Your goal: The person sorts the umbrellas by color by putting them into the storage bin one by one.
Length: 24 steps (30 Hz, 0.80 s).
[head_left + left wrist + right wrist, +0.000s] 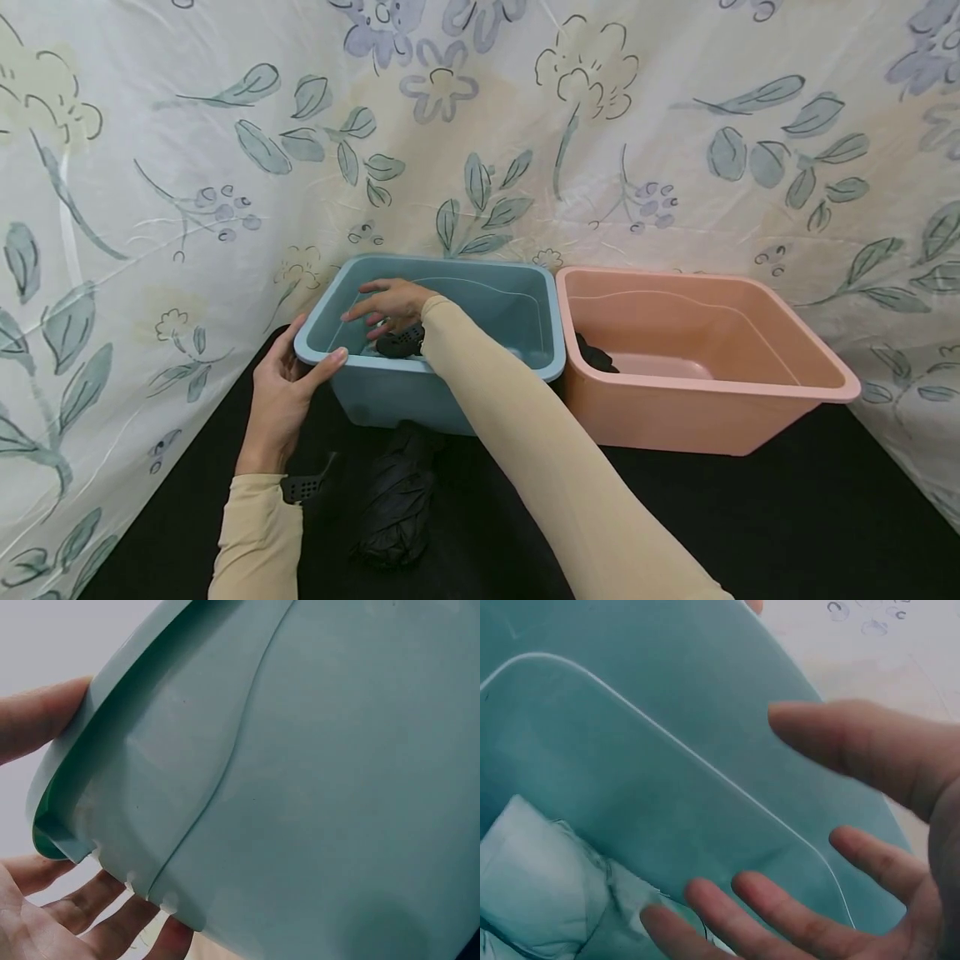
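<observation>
A blue-green plastic bin (pixel 447 392) stands in front of me. My left hand (pixel 281 392) grips its left front corner, thumb over the rim and fingers around the outside; the left wrist view shows that hold on the bin wall (pixel 300 780). Inside the bin, my right hand (pixel 397 304) hovers with fingers spread and nothing between them. Below those fingers, in the right wrist view, lies a pale, creased, cloth-like bundle (pixel 544 881) at the bottom of the bin. What it is exactly I cannot tell.
A pink bin (pixel 705 417) stands directly right of the blue-green one, with a dark item (pixel 596 354) inside at its left. On the black table surface (pixel 675 517) in front lies a wrinkled black bundle (pixel 397 508). A flowered curtain (pixel 480 125) hangs behind and at both sides.
</observation>
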### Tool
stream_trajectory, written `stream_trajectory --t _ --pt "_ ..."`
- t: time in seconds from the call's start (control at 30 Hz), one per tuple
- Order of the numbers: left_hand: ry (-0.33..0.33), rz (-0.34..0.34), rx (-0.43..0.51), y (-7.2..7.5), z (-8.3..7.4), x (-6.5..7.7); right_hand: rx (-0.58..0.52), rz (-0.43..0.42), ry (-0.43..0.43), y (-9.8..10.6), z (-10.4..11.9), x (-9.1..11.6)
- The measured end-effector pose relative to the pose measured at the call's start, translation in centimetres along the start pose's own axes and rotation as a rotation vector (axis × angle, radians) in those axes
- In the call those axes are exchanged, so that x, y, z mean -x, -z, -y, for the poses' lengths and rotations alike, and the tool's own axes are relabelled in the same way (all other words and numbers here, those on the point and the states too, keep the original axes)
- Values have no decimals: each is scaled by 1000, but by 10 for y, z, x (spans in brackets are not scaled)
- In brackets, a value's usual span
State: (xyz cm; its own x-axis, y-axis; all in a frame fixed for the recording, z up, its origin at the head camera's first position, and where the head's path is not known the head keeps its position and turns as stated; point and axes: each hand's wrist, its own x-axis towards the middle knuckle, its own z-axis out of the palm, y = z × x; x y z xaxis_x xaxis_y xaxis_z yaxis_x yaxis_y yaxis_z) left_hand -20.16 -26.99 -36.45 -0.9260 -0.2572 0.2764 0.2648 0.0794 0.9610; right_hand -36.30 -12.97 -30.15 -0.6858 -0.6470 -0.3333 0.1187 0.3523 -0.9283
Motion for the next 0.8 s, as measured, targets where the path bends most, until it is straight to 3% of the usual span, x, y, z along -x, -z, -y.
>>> stream_trajectory --t 0.2,0.43,0.8 --pt "9 -3 -17 -1 0 0 67 -10 14 4 0 3" --pt "15 -1 1 0 0 -1 62 -37 24 9 7 15" --pt "27 -7 -29 0 -1 1 -16 -7 137 16 23 68"
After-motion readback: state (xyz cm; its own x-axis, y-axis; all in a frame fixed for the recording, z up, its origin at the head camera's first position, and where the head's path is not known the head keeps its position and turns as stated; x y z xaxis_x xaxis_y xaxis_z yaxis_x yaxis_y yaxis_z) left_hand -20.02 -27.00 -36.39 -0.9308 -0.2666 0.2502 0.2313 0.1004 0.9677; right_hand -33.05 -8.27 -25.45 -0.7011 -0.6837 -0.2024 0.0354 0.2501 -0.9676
